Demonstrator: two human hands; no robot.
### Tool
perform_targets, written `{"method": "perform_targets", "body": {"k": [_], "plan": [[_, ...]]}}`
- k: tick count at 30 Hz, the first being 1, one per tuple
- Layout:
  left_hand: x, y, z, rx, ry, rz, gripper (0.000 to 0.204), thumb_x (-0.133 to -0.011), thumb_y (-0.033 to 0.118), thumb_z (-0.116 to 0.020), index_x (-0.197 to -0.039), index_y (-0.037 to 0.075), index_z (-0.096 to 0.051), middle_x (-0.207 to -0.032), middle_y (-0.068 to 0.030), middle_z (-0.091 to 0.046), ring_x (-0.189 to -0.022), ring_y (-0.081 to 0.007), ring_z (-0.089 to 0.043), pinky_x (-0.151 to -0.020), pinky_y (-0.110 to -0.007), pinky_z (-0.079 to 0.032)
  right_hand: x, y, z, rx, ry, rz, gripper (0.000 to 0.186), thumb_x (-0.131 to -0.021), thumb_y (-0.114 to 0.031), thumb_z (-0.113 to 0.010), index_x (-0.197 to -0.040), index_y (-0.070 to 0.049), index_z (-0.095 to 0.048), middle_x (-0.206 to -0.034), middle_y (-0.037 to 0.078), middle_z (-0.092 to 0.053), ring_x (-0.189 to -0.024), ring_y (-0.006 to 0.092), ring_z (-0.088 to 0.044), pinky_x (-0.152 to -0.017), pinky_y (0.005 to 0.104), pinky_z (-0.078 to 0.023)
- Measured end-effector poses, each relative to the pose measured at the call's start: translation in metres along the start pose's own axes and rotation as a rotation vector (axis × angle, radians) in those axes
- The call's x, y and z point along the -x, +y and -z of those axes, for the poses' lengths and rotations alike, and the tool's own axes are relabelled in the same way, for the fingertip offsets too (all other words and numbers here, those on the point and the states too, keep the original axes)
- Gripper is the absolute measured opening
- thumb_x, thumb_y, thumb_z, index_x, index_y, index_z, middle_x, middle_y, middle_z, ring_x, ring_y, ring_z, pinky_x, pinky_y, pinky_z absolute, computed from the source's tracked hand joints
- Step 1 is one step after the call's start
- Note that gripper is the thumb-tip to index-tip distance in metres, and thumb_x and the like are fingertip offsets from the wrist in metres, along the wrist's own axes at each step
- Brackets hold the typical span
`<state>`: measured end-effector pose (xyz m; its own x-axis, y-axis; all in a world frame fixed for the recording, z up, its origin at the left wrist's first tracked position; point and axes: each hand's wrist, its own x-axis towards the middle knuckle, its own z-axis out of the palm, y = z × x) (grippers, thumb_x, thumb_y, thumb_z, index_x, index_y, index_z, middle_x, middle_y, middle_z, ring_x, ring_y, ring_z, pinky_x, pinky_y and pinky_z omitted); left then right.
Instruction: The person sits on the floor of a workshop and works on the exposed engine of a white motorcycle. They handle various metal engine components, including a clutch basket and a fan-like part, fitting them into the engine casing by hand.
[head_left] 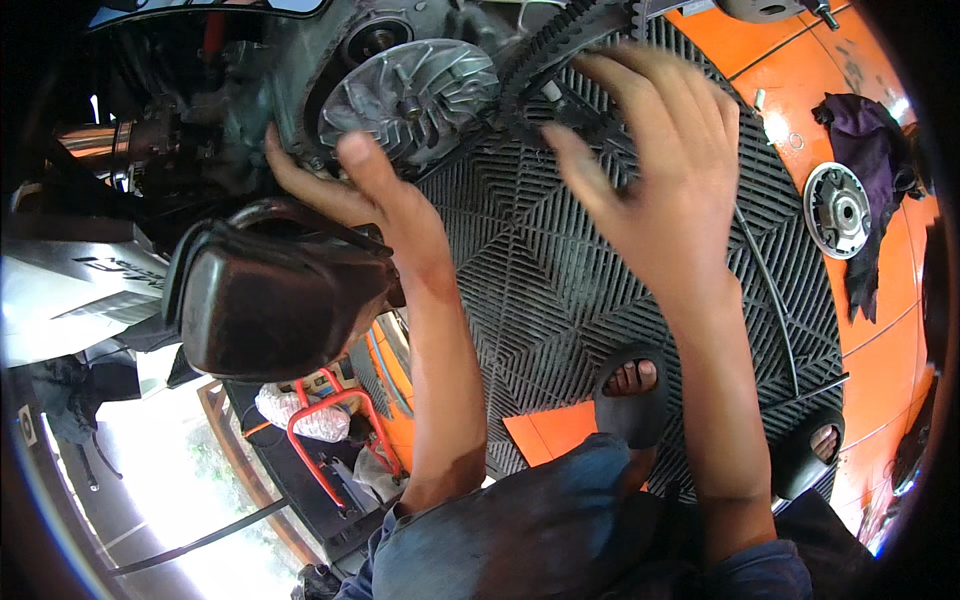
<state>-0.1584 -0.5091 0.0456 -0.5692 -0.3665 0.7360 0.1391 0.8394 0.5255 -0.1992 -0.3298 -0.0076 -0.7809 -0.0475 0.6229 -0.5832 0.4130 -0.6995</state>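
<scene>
A silver finned fan pulley [430, 85] sits in the opened engine case of a scooter, at the top centre. Just below it, my left hand [385, 190] has its thumb raised and fingers stretched along the case's lower edge; whether they touch it I cannot tell. A black toothed drive belt [555, 45] runs up and right from beside the pulley. My right hand [675, 170], slightly blurred, is spread in front of the belt's right side with nothing seen in it. It hides part of the belt and the parts behind.
A black box-shaped housing [265, 305] juts out beside my left forearm. Ribbed black mat [530, 270] covers orange floor tiles [885, 340]. At right lie a round metal plate [838, 212], a purple cloth [862, 135] and a thin black rod [768, 290]. A red-framed item [345, 395] stands lower left.
</scene>
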Motion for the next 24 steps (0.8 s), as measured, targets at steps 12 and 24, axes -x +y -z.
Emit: {"method": "perform_targets", "body": {"k": [12, 24], "plan": [[-0.015, 0.017, 0.006, -0.299, -0.012, 0.009, 0.077, -0.1, 0.044, -0.065, -0.146, -0.011, -0.037, -0.144, -0.028, -0.04, -0.136, -0.0366, -0.043, -0.116, -0.048, -0.034, -0.038, -0.02, -0.024, 0.119, -0.117, 0.046, 0.09, -0.067, -0.036, -0.087, -0.145, -0.009, -0.051, -0.153, 0.019, -0.041, -0.149, 0.0392, -0.028, -0.117, 0.0538, -0.021], [-0.011, -0.007, 0.01, -0.582, 0.026, -0.191, 0.061, -0.105, 0.034, -0.048, -0.144, -0.013, -0.038, -0.144, -0.0347, -0.043, -0.135, -0.0459, -0.043, -0.114, -0.053, -0.032, -0.035, 0.006, -0.047, 0.154, 0.424, 0.327, 0.036, -0.067, -0.027, -0.077, -0.099, -0.018, -0.065, -0.114, 0.003, -0.057, -0.107, 0.0234, -0.053, -0.089, 0.0426, -0.034]]}}
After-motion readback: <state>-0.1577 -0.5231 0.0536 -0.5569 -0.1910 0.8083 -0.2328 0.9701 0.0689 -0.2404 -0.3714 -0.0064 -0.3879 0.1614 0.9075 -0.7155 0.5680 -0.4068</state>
